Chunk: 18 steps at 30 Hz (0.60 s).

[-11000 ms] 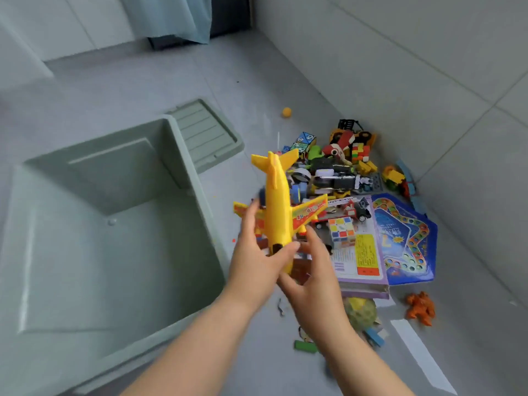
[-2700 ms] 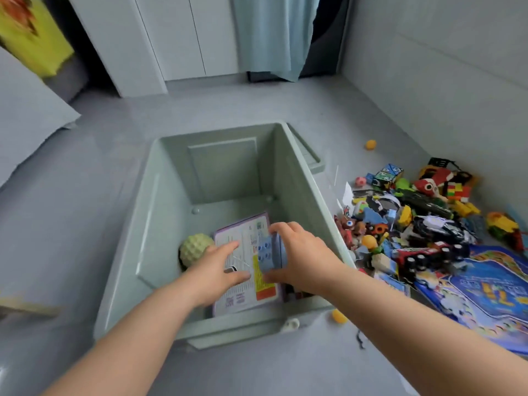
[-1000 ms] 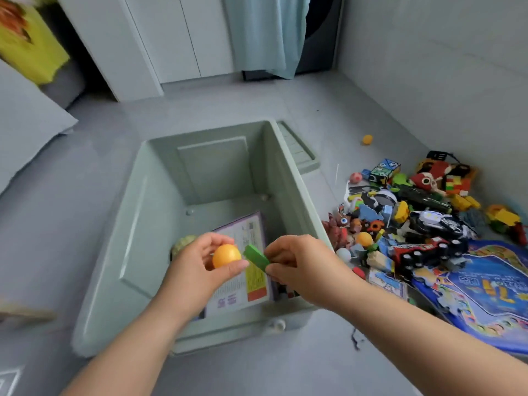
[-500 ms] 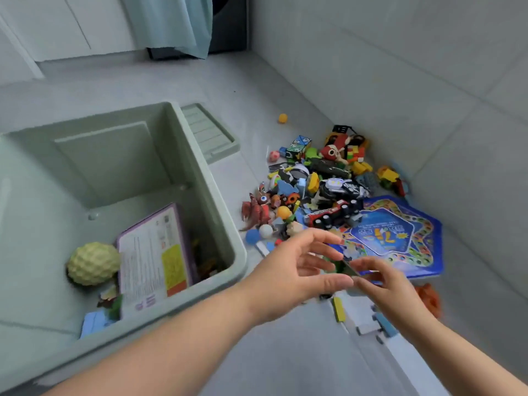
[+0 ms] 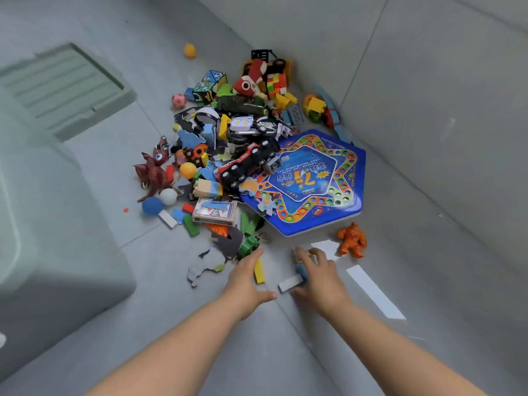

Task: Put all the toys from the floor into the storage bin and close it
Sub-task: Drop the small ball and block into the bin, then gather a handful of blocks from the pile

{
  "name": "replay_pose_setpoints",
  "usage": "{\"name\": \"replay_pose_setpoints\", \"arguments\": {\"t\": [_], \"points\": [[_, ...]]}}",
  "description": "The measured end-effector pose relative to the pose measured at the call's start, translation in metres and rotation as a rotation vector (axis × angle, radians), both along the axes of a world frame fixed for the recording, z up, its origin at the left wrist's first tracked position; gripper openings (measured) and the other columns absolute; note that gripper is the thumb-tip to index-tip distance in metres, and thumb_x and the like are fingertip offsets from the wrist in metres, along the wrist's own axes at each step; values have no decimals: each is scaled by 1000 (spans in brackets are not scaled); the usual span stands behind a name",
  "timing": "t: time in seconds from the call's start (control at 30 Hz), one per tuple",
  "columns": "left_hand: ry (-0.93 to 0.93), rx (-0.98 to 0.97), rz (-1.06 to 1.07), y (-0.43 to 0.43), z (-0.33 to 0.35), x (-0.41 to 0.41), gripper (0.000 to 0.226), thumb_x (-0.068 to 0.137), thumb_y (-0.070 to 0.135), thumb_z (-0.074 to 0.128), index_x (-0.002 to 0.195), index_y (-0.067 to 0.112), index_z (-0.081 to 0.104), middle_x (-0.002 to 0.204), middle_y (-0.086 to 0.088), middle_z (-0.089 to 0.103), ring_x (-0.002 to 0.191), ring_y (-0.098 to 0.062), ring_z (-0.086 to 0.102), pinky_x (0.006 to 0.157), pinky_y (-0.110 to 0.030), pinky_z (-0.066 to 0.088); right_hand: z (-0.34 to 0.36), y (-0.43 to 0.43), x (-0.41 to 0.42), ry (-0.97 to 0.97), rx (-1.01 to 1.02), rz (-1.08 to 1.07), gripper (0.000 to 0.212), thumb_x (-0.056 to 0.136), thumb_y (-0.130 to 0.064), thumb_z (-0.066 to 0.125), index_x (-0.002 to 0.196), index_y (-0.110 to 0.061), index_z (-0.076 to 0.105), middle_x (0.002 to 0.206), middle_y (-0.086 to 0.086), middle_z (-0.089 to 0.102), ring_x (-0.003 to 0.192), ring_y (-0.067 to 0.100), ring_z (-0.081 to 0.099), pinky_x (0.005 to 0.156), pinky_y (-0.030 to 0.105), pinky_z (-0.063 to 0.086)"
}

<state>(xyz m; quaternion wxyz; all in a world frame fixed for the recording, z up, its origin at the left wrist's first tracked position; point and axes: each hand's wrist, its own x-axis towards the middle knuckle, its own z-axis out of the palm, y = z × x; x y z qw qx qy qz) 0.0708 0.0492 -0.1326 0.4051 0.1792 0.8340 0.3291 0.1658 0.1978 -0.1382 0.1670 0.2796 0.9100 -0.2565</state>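
Since half a second ago, both hands have dropped from above the pile to the floor. The left hand (image 5: pixel 248 281) lies with its fingers straight and close together, tips by the yellow block (image 5: pixel 259 272) and the green toy (image 5: pixel 248 247). The right hand (image 5: pixel 321 277) curls its fingers over a blue block (image 5: pixel 300 270), with a white block (image 5: pixel 290 283) touching at its 9 o'clock. The storage bin (image 5: pixel 57 224) stands at 9 o'clock, its inside now out of view, and its lid (image 5: pixel 63 84) lies at 11. The toy pile (image 5: pixel 237 155) crowds 12 o'clock, with the board game (image 5: pixel 308 181) and the orange figure (image 5: pixel 351 240) at 1.
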Motion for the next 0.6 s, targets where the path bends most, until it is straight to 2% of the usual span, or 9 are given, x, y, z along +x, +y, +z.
{"name": "replay_pose_setpoints", "arguments": {"t": [0.07,0.13,0.2,0.27,0.3,0.37,0.4,0.5,0.6], "points": [[133,-58,-64,6,-10,4,92,75,19,77,147,26,21,154,3,21,141,-16,20,110,-19,14,-6,2,0,18,-1,40,78,74,-37,72,139,-35,29,141,3,22,117,28,37,89,34,44],[198,-87,-115,13,-17,5,85,77,18,74,147,24,25,153,4,23,138,-19,23,108,-18,14,-12,1,2,67,-33,110,57,78,-32,68,129,-29,44,138,0,27,116,27,40,85,31,43],[182,-51,-124,19,-25,5,75,75,12,74,141,19,38,144,-1,35,131,-20,34,108,-21,24,-20,-6,5,140,-30,166,31,82,-23,63,111,-24,55,126,-1,38,108,25,47,79,28,43],[133,-5,-112,22,-30,8,67,72,6,76,133,14,50,129,-4,43,119,-21,45,100,-26,39,-25,-10,12,168,-122,68,16,84,-16,60,99,-19,58,108,-2,46,92,24,54,73,27,44],[102,14,-91,22,-33,11,64,70,3,76,129,12,53,122,-3,45,112,-20,49,94,-23,42,-27,-10,15,191,-150,-2,12,84,-13,59,96,-16,59,101,-5,47,86,22,55,70,21,45],[42,49,-24,21,-35,18,62,69,-2,76,126,10,55,113,0,44,104,-19,53,83,-15,44,-24,-10,16,243,-238,-123,12,84,-8,62,95,-10,63,103,-9,39,83,12,49,72,1,36],[31,57,-5,20,-36,21,63,69,-3,75,127,11,55,112,1,45,104,-19,54,84,-15,46,-24,-10,16,265,-271,-192,13,83,-7,64,95,-9,64,105,-8,37,84,7,47,73,-4,31],[52,39,-17,20,-38,28,78,67,5,77,136,17,45,126,-5,47,113,-23,53,96,-34,47,-18,-12,11,301,-364,-334,14,79,-3,67,84,-16,64,105,-1,40,87,-3,45,74,-6,28],[41,9,-90,26,-31,36,97,65,14,79,146,19,26,135,-3,36,123,-21,43,104,-34,39,-14,-19,8,300,-404,-401,17,82,-2,64,92,-16,64,105,2,42,87,-4,46,74,-8,28]]}}
